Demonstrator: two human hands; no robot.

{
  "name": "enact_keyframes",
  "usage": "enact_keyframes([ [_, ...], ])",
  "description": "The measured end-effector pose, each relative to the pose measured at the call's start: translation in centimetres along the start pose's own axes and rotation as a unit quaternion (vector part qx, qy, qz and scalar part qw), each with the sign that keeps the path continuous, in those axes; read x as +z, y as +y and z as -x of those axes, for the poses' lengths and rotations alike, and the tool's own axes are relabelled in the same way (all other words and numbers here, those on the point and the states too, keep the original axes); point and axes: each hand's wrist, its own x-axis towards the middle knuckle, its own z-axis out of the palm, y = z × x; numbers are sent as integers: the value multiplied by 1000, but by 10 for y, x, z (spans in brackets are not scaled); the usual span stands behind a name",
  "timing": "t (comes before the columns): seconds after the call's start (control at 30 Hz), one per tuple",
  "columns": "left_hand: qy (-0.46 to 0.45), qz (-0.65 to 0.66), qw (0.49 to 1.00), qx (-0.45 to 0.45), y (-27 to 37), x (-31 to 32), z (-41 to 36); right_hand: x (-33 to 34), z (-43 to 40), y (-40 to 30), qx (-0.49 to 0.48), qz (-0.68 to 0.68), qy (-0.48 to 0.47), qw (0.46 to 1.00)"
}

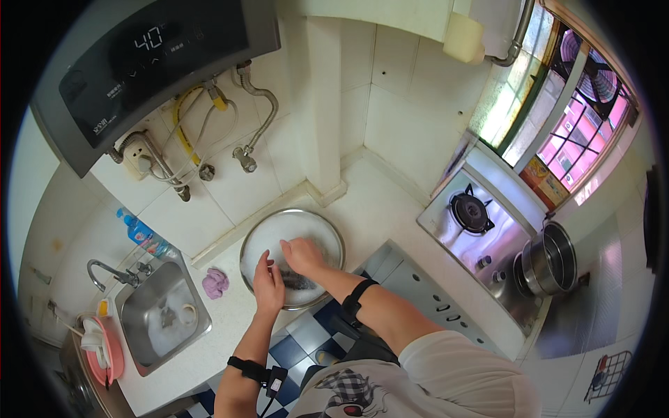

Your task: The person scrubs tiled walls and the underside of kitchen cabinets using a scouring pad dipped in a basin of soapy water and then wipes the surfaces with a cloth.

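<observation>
A round, metal-rimmed basin or lid [341, 236] covered with white suds lies on the countertop in front of me. A dark, wet patch shows through the foam between my hands; what it is, I cannot tell. My left hand [269, 288] is over its left side, palm turned inward, fingers loosely bent and apart, with no object visible in it. Over the middle of the suds is my right hand [303, 256], its fingers curled. Its palm side is hidden, so whether it holds anything cannot be seen. A crumpled purple cloth [215, 283] rests left of the round vessel.
A steel sink [201, 313] with suds and a pale round item is at left, under a faucet [102, 277]. Nearby are a blue bottle [143, 235] and a pink basin [116, 350] of dishes. A gas stove [454, 240] with a steel pot [549, 261] stands right; a water heater [157, 62] hangs above.
</observation>
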Motion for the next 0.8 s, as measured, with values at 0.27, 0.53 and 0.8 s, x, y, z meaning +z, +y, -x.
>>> enact_keyframes([
  [0.27,-3,231,963,-139,28,8,-7,-36,-15,-12,-94,-161,-163,969],
  [0.53,148,203,952,-176,51,32,-27,-116,-43,-10,-148,25,-47,987],
  [0.8,285,1,956,72,113,35,-65,-168,-65,10,-129,-388,-70,910],
])
